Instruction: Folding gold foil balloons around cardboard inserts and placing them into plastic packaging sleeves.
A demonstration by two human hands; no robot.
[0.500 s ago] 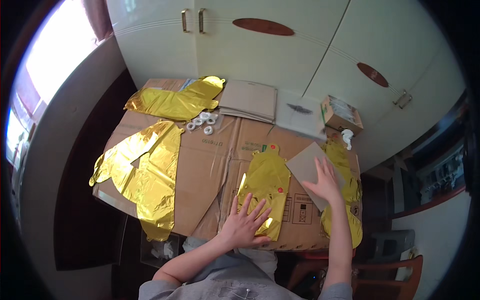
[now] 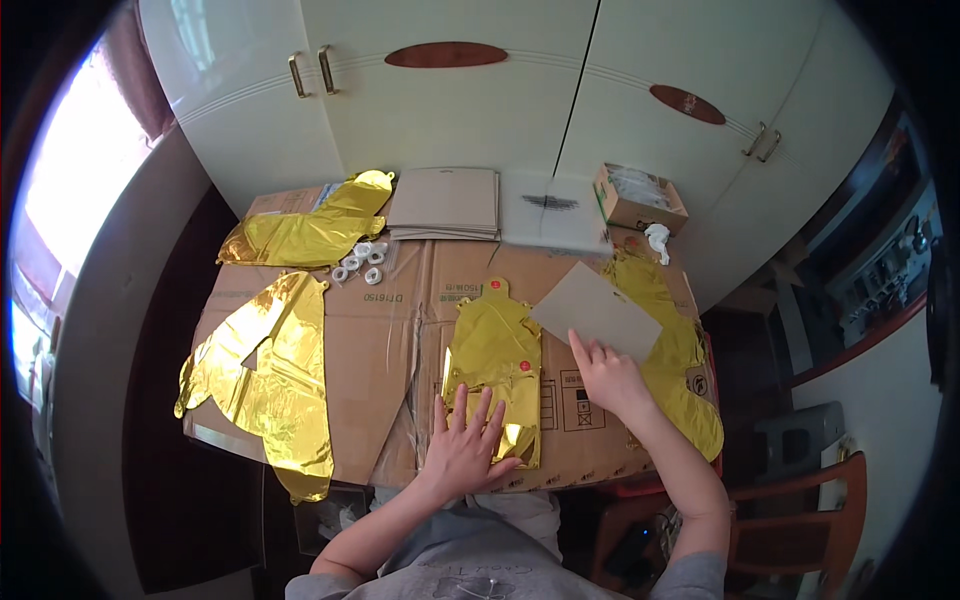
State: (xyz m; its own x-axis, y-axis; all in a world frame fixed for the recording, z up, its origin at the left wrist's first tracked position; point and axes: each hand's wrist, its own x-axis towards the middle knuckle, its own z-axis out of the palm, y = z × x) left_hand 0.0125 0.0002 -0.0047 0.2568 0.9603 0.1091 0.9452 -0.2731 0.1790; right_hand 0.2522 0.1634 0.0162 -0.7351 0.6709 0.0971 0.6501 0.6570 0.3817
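Observation:
My left hand [image 2: 465, 445] lies flat with its fingers spread on the near end of a folded gold foil balloon [image 2: 495, 335]. Two small red dots show on this balloon. To its right, my right hand [image 2: 610, 380] grips the near edge of a grey cardboard sheet [image 2: 598, 310], one finger stretched along the top; the thumb is hidden. The sheet sits slantwise, overlapping another gold foil balloon [image 2: 680, 375] at the table's right side. A wide gold foil balloon [image 2: 290, 365] is spread at the left, and one more gold foil piece [image 2: 305, 232] lies behind it.
Flattened cardboard [image 2: 365, 350] covers the table. At the back are a stack of grey cardboard sheets [image 2: 443, 205], a translucent plastic sheet [image 2: 550, 230], small white rolls [image 2: 373, 275] and an open box [image 2: 650, 215]. A wooden chair [image 2: 800, 520] stands at the near right.
The cardboard sheet has turned, and my right hand has shifted from lying spread on it to its near edge. My left hand stays on the folded balloon. The whole view has shifted.

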